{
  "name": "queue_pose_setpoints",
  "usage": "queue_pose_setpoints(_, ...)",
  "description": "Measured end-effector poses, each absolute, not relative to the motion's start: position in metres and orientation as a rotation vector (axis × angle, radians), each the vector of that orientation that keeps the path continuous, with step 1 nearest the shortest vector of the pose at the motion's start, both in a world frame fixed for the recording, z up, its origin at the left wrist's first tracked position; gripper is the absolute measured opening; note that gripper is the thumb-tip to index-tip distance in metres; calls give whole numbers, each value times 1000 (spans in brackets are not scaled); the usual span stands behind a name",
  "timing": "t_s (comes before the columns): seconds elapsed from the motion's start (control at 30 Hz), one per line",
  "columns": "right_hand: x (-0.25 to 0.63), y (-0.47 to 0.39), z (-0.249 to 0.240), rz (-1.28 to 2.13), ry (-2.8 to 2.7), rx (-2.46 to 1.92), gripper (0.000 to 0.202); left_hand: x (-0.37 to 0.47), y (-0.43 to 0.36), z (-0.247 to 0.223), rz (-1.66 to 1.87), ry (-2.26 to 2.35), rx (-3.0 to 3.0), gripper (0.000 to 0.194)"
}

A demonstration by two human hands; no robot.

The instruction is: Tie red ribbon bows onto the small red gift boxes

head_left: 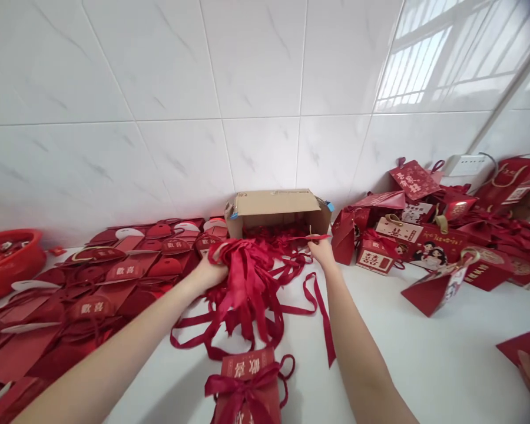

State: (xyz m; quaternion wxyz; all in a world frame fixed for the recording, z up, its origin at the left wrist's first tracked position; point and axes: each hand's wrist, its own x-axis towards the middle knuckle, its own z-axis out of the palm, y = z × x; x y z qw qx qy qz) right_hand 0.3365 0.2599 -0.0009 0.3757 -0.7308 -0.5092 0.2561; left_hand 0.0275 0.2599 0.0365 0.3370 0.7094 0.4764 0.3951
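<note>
Red ribbons in both hands, by cardboard box.

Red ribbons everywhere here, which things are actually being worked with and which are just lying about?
In hand:
left hand gripping the ribbon bunch
right hand pinching a single ribbon
cardboard box of ribbons
bow-tied red box

Lying about:
flat red bags at left
assembled gift bags at right
red basin
</note>
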Motion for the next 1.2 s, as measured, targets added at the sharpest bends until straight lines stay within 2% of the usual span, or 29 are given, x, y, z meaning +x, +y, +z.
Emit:
queue_pose_setpoints(0.2, 358, 233, 27, 919, -1393, -1889, 19, 93, 307, 33, 817, 1407, 1866, 32)
queue_pose_setpoints(0.33, 364, 216, 45, 1030, -1471, -1842, 27, 118, 349, 55, 685, 1607, 1989, 38)
queue_pose_setpoints(0.4, 371, 209, 49, 1033, -1461, -1889, 34, 125, 360, 63, 566, 1706, 2063, 55)
queue_pose_setpoints(0.53, 382, 200, 54, 1031, -1446, -1919, 39, 137, 346, 68, 296, 1811, 2193, 113)
queue_pose_setpoints(0.63, 385, 193, 59, 984, -1436, -1897, 37, 146, 307, 56, 126, 1684, 2331, 124)
queue_pose_setpoints(0.73, 384, 187, 65, 952, -1431, -1874, 37, 153, 262, 27, -120, 1353, 2433, 123)
queue_pose_setpoints(0.8, 383, 184, 68, 942, -1434, -1846, 37, 154, 243, 3, -349, 831, 2598, 119)
queue_pose_setpoints(0.9, 381, 180, 71, 953, -1448, -1791, 38, 151, 244, -26, -374, 406, 2762, 96)
queue_pose_setpoints(1.03, 382, 177, 74, 968, -1416, -1809, 36, 130, 287, -32, -261, 642, 2860, 58)
queue_pose_setpoints(1.2, 386, 174, 74, 985, -1435, -1817, 34, 86, 335, -22, -12, 1012, 2874, 42)
